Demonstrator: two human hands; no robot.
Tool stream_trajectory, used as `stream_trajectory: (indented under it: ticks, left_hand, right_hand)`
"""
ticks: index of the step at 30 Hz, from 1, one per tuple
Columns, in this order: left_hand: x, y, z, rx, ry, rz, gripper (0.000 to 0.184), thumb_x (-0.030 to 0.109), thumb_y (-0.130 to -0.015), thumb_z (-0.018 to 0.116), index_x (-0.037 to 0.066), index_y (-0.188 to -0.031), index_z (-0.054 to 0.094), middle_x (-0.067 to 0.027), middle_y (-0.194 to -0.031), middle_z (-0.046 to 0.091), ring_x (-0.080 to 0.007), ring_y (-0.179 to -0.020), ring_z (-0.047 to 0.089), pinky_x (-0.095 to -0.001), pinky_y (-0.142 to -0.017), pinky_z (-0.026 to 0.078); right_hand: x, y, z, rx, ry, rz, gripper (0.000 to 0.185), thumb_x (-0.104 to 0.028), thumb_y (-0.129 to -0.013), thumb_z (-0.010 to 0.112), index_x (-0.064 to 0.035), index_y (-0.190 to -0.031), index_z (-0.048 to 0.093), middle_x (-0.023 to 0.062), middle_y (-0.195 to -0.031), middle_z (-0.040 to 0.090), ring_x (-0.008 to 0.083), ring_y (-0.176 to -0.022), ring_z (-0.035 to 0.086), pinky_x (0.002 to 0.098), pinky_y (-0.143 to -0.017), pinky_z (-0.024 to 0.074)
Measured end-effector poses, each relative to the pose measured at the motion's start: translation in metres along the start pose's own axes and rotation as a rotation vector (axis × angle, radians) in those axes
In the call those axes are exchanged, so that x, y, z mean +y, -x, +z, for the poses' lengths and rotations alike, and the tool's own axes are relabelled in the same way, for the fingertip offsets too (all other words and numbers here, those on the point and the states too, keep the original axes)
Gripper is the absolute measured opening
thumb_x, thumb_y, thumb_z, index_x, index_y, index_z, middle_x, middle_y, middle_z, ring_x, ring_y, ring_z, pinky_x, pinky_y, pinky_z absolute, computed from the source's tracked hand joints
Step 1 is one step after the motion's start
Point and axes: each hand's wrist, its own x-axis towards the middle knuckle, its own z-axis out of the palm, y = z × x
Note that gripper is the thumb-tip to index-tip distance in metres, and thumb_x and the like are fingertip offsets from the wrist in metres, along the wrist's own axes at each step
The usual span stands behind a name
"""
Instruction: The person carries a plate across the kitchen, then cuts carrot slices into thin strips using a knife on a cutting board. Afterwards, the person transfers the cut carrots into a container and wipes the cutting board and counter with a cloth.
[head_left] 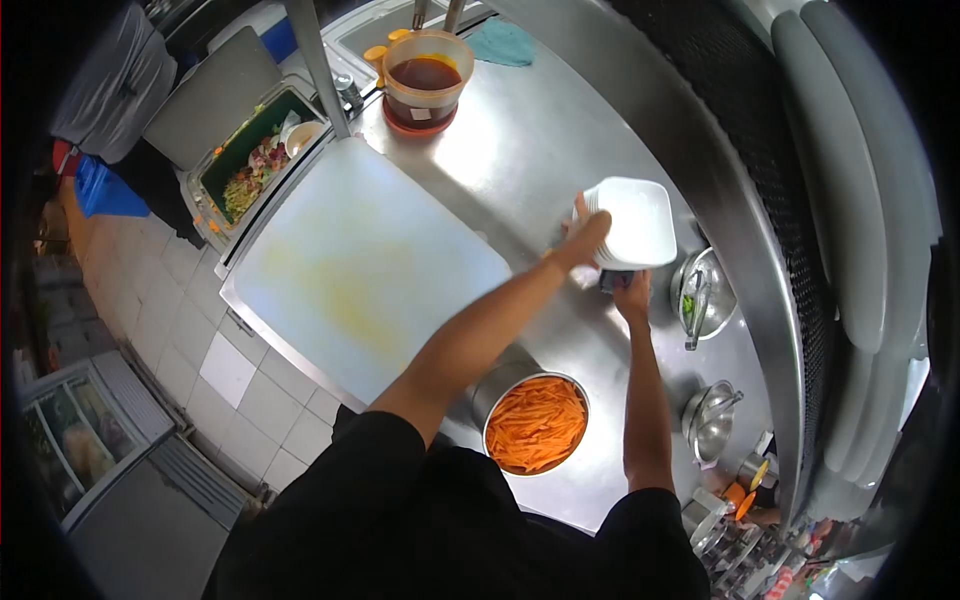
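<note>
A stack of white square dishes with rounded corners point(640, 220) is over the steel counter, its top dish facing up. My left hand point(588, 240) is closed on the stack's left side, thumb over the rim. Just below the stack's near edge, my right hand point(633, 297) is closed beside a small dark item point(612, 281); its fingers are partly hidden, and I cannot make out what they grip. A pale, blurred thing point(586, 277) lies under the left hand. Nearer my body, shredded carrot point(535, 425) fills a round metal container point(487, 392).
A large white cutting board point(370, 260) with yellow stains covers the left of the steel counter point(560, 120). Behind it stands a tub of dark reddish-brown liquid point(425, 75). Metal bowls with tongs point(715, 300) line the right side. A scrap-filled green bin point(245, 165) stands left.
</note>
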Motion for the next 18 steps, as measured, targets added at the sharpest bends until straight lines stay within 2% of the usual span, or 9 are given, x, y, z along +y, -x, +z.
stream_trajectory:
  ticks: [2,4,5,6,8,11,13,17,18]
  left_hand:
    - [0.029,-0.019,-0.002,-0.066,-0.055,0.048,0.088,0.030,-0.075,0.060,0.026,-0.150,0.013,-0.0196,-0.134,0.041,-0.0399,-0.113,0.053,-0.0530,-0.059,0.059]
    - [0.058,-0.030,-0.005,-0.103,-0.136,0.104,0.085,0.031,-0.076,0.057,0.026,-0.149,0.014,-0.0196,-0.134,0.041,-0.0401,-0.113,0.054,-0.0535,-0.059,0.058]
    - [0.070,-0.032,-0.009,-0.119,-0.180,0.132,0.084,0.031,-0.077,0.056,0.025,-0.149,0.014,-0.0196,-0.134,0.041,-0.0403,-0.113,0.054,-0.0538,-0.060,0.058]
    - [0.081,-0.032,-0.014,-0.133,-0.223,0.157,0.082,0.031,-0.078,0.054,0.025,-0.149,0.014,-0.0197,-0.134,0.042,-0.0404,-0.113,0.054,-0.0541,-0.060,0.058]
    - [0.099,-0.026,-0.033,-0.158,-0.322,0.212,0.080,0.032,-0.079,0.052,0.024,-0.149,0.015,-0.0197,-0.134,0.042,-0.0406,-0.113,0.054,-0.0546,-0.060,0.058]
    - [0.117,-0.011,-0.071,-0.169,-0.459,0.282,0.076,0.032,-0.081,0.047,0.024,-0.149,0.015,-0.0198,-0.134,0.043,-0.0409,-0.112,0.054,-0.0554,-0.061,0.057]
    - [0.125,0.002,-0.096,-0.140,-0.502,0.302,0.073,0.033,-0.082,0.045,0.023,-0.148,0.016,-0.0198,-0.134,0.043,-0.0411,-0.112,0.055,-0.0560,-0.061,0.057]
    - [0.141,0.023,-0.139,-0.002,-0.383,0.186,0.070,0.031,-0.084,0.042,0.022,-0.148,0.015,-0.0196,-0.136,0.043,-0.0398,-0.112,0.055,-0.0539,-0.063,0.058]
    - [0.141,0.023,-0.150,0.046,-0.386,0.135,0.070,0.029,-0.085,0.041,0.022,-0.148,0.014,-0.0198,-0.137,0.042,-0.0393,-0.112,0.056,-0.0532,-0.064,0.058]
  right_hand:
    - [-0.019,-0.005,-0.011,-0.138,-0.095,0.248,0.061,-0.010,-0.077,0.069,0.0014,-0.133,0.046,0.0280,-0.132,0.045,0.0454,-0.122,0.044,0.0457,-0.105,0.0369]
    - [-0.039,-0.024,-0.010,-0.185,-0.149,0.357,0.060,-0.012,-0.076,0.070,0.0002,-0.132,0.049,0.0276,-0.133,0.044,0.0441,-0.120,0.045,0.0445,-0.105,0.0375]
    - [-0.036,-0.031,0.004,-0.130,-0.150,0.333,0.060,-0.013,-0.076,0.071,-0.0009,-0.131,0.051,0.0276,-0.135,0.044,0.0435,-0.120,0.045,0.0444,-0.105,0.0377]
    - [0.015,-0.045,0.033,-0.076,-0.114,0.067,0.057,-0.015,-0.077,0.070,-0.0060,-0.131,0.054,0.0246,-0.140,0.042,0.0428,-0.122,0.046,0.0457,-0.105,0.0371]
    - [0.002,-0.049,0.041,-0.055,0.009,0.036,0.058,-0.016,-0.077,0.070,-0.0081,-0.132,0.054,0.0223,-0.141,0.042,0.0428,-0.123,0.046,0.0464,-0.105,0.0368]
    - [-0.057,-0.075,0.049,-0.083,-0.033,0.188,0.057,-0.016,-0.076,0.070,-0.0119,-0.131,0.055,0.0170,-0.144,0.042,0.0418,-0.125,0.046,0.0473,-0.105,0.0366]
    - [-0.081,-0.085,0.062,-0.083,0.015,-0.010,0.053,-0.011,-0.078,0.066,-0.0107,-0.129,0.056,0.0170,-0.145,0.042,0.0406,-0.124,0.046,0.0474,-0.105,0.0368]
    - [-0.180,-0.068,0.067,-0.106,0.006,-0.057,0.049,-0.004,-0.079,0.061,-0.0095,-0.128,0.057,0.0166,-0.144,0.044,0.0407,-0.124,0.046,0.0471,-0.104,0.0369]
    - [-0.201,-0.067,0.061,-0.212,-0.048,-0.062,0.048,-0.002,-0.079,0.060,-0.0089,-0.126,0.058,0.0164,-0.142,0.047,0.0390,-0.124,0.047,0.0471,-0.104,0.0372]
